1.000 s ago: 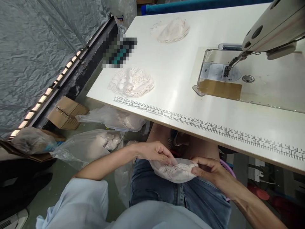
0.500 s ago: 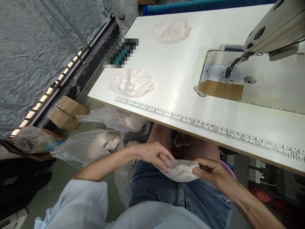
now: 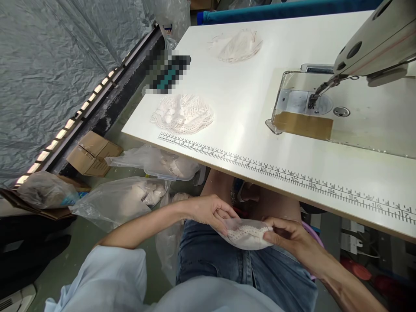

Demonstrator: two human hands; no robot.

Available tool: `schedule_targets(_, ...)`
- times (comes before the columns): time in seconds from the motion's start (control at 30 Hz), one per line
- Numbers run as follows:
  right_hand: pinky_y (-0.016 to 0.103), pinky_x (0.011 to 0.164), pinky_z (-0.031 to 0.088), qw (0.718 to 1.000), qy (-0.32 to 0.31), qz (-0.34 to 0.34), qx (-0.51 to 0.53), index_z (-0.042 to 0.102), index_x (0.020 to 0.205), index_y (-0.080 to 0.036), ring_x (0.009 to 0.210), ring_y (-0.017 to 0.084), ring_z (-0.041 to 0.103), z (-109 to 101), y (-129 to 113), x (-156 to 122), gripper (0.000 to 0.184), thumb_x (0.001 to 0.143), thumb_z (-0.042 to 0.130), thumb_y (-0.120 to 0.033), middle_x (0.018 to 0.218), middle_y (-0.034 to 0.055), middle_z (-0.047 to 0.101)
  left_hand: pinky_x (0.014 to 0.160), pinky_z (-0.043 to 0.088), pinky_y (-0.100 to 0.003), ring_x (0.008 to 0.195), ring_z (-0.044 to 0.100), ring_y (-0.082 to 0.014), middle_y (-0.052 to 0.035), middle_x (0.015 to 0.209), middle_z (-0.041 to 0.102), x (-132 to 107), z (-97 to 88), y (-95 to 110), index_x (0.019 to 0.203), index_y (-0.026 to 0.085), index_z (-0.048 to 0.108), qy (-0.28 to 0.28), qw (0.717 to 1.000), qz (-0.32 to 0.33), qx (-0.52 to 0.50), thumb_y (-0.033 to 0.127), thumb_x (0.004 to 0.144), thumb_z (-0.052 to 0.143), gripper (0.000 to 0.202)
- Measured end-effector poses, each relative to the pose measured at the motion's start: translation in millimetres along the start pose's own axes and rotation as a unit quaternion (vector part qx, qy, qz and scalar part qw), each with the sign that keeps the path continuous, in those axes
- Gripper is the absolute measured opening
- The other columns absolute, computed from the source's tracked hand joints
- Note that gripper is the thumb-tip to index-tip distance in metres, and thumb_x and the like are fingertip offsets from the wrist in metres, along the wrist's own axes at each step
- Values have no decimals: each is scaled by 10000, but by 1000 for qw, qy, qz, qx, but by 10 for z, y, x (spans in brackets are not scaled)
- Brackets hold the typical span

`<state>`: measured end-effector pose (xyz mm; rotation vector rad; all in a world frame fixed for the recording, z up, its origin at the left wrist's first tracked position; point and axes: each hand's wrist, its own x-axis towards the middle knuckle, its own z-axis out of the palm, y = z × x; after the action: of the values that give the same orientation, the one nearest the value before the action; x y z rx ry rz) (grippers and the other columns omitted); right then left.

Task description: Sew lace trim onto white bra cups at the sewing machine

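Observation:
Above my lap, both hands hold a small curved piece of sheer white fabric with lace trim (image 3: 248, 236). My left hand (image 3: 214, 212) is closed on its left end, fingers bent over the sheer edge. At the right end, my right hand (image 3: 286, 236) pinches the piece between thumb and fingers. The lace runs across the piece between the two hands. On the white table (image 3: 240, 104) lies a white lace piece (image 3: 182, 113) near the left edge. Farther back rests a pale sheer fabric piece (image 3: 240, 45) with loose threads.
A sewing machine (image 3: 367, 47) stands at the right of the table, with a printed ruler (image 3: 279, 171) along the front edge. Plastic bags (image 3: 120, 199) and a cardboard box (image 3: 94, 154) sit on the floor at left. A blurred dark object (image 3: 170, 73) lies by the table's left edge.
My left fingers have drawn in slightly at the piece's left end. My right hand keeps its pinch. The view has shifted slightly.

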<state>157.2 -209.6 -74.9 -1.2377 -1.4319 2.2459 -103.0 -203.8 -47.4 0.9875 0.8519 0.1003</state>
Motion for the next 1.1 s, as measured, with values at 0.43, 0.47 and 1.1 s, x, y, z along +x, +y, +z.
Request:
schedule_targets(0.43, 259, 646, 434, 999, -20, -9, -29, 629, 707, -190, 707, 181, 549, 87, -164, -15, 297, 761, 629, -482, 708, 21, 592, 790, 512, -253, 870, 650, -164, -42, 954, 700, -61, -86, -74, 1150, 175, 612, -39, 999, 10, -19, 341, 625, 775, 575)
schedule_targets(0.47, 253, 640, 427, 999, -25, -14, -35, 627, 704, -190, 698, 174, 541, 106, -184, -17, 292, 762, 629, -476, 701, 16, 584, 785, 508, -249, 865, 647, -161, -39, 947, 699, -57, -90, -71, 1148, 179, 615, -47, 999, 12, -15, 329, 642, 766, 549)
schedule_targets(1.1, 255, 649, 411, 998, -35, -32, -46, 642, 752, -201, 743, 184, 542, 90, -206, 17, 260, 787, 608, -456, 759, 19, 594, 566, 360, -168, 631, 491, -84, 0, 696, 611, 52, 95, 73, 799, 110, 733, 56, 994, 64, 73, 268, 653, 739, 215)
